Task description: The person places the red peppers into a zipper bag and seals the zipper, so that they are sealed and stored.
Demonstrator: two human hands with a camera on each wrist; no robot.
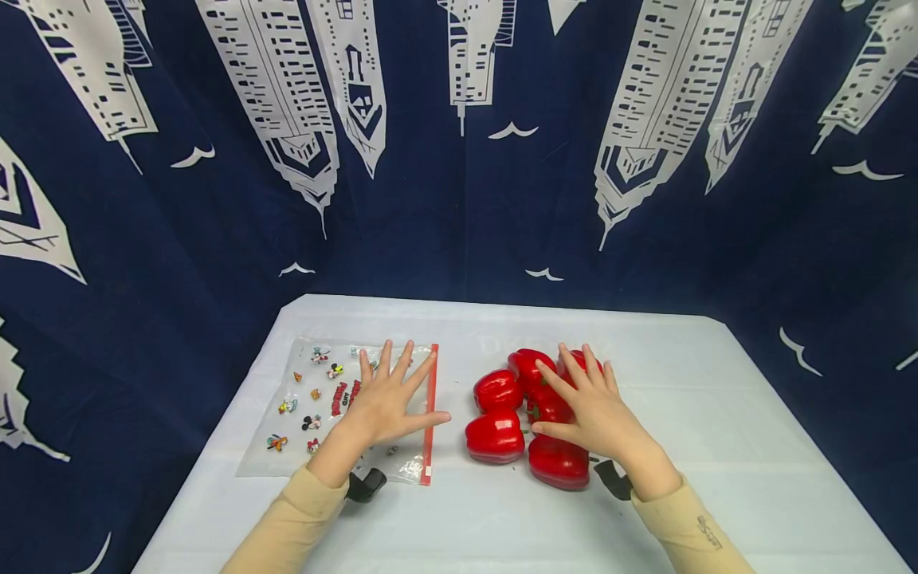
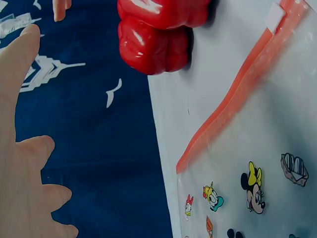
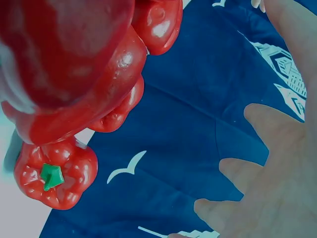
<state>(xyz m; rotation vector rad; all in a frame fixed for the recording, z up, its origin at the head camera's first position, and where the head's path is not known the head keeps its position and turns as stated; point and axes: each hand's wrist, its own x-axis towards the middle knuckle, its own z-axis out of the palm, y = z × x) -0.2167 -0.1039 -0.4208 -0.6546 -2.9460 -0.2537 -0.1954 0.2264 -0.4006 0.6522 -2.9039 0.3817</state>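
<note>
Peppers [image 1: 548,410] could roll, we judge, if the right hand [image 1: 597,410], spread like the left hand [image 1: 383,408], bumps them.

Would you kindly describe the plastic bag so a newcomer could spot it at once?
Find the white table before the navy cloth. On the table's left side, partly hidden behind the left hand, lies a flat plastic bag. Unlike the glossy red peppers to its right, it is clear, with cartoon figures and a red strip along one edge.
</note>
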